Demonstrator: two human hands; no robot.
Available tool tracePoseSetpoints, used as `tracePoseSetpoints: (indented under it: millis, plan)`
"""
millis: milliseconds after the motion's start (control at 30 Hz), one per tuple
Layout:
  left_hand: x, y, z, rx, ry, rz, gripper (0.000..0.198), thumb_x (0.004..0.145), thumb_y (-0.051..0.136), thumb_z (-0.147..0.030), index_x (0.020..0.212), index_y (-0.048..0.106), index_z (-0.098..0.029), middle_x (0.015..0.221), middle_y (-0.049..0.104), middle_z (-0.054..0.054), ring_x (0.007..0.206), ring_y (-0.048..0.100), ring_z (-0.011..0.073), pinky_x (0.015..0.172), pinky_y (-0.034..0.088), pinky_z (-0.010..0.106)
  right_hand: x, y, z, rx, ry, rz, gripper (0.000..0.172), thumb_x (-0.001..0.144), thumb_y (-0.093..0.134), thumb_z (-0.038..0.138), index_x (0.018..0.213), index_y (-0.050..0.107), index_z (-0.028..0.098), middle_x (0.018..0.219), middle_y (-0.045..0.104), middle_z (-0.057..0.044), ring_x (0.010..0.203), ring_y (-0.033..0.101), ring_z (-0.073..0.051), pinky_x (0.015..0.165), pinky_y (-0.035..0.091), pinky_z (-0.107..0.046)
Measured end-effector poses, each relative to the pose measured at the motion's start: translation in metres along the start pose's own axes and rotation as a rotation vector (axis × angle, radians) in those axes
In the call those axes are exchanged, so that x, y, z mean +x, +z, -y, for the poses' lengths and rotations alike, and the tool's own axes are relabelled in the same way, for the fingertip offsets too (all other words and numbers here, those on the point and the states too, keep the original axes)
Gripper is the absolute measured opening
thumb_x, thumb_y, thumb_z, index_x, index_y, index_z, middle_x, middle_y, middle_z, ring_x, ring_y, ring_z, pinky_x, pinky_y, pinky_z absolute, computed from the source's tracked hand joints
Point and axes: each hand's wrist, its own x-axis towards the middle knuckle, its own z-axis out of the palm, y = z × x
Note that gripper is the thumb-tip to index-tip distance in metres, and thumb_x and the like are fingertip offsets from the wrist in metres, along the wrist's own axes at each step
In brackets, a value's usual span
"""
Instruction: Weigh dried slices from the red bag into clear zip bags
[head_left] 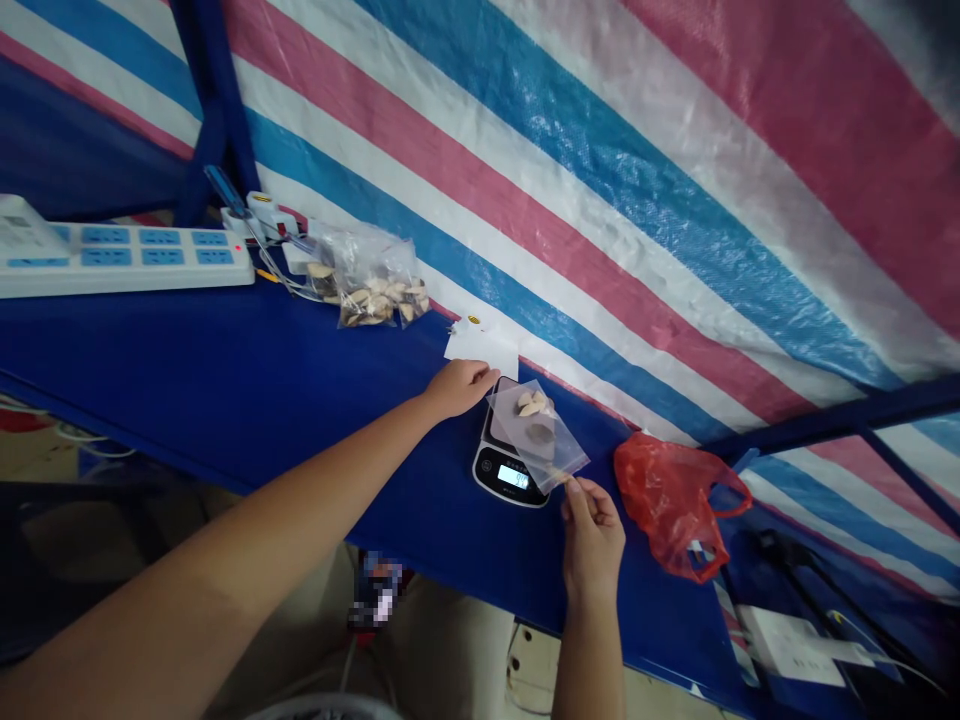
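Observation:
A digital kitchen scale (491, 467) with a black top and a lit display stands on the blue table. On it lies a clear plastic zip bag (566, 455), with a few pale dried slices (532, 404) at its far end. My right hand (595, 535) pinches the bag's near corner between thumb and fingers. My left hand (456, 388) has its fingers curled, with the tips at the scale's far left corner beside the bag's edge. Whether those fingertips grip anything cannot be made out.
A white paper (480, 345) lies behind the scale. Filled bags of slices (379, 300) sit farther left, near a white power strip (142, 258) and a blue-handled tool (225, 190). To the right is a red plastic bag (667, 495). Striped sheeting (525, 200) walls the back.

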Motion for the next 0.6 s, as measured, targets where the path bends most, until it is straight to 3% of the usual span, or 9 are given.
tracePoseSetpoints:
  millis: [167, 367, 600]
  plan:
    - [0.001, 0.0, 0.001, -0.035, -0.01, -0.019, 0.047, 0.093, 0.047, -0.052, 0.058, 0.047, -0.021, 0.053, 0.044, -0.002, 0.057, 0.044, 0.0142, 0.059, 0.027, 0.032, 0.014, 0.021, 0.007, 0.014, 0.059, 0.126, 0.043, 0.061, 0.087, 0.043, 0.086, 0.066, 0.015, 0.071, 0.066, -0.001, 0.057, 0.053, -0.009, 0.051, 0.041, -0.022]
    - [0.007, -0.001, 0.004, -0.1, -0.06, -0.13, 0.042, 0.091, 0.049, -0.048, 0.06, 0.055, -0.02, 0.053, 0.049, -0.001, 0.058, 0.047, 0.0149, 0.061, 0.031, 0.031, 0.002, 0.005, -0.001, 0.068, 0.062, -0.122, 0.044, 0.06, 0.086, 0.045, 0.084, 0.063, 0.016, 0.076, 0.066, -0.002, 0.051, 0.047, -0.007, 0.041, 0.03, -0.019]
    - [0.014, -0.005, 0.012, -0.15, -0.122, -0.239, 0.04, 0.091, 0.045, -0.046, 0.062, 0.056, -0.02, 0.054, 0.051, -0.001, 0.058, 0.049, 0.0149, 0.062, 0.034, 0.031, -0.011, -0.002, -0.005, 0.088, 0.064, -0.108, 0.04, 0.067, 0.083, 0.045, 0.084, 0.061, 0.016, 0.056, 0.045, 0.009, 0.045, 0.034, -0.004, 0.04, 0.023, -0.016]
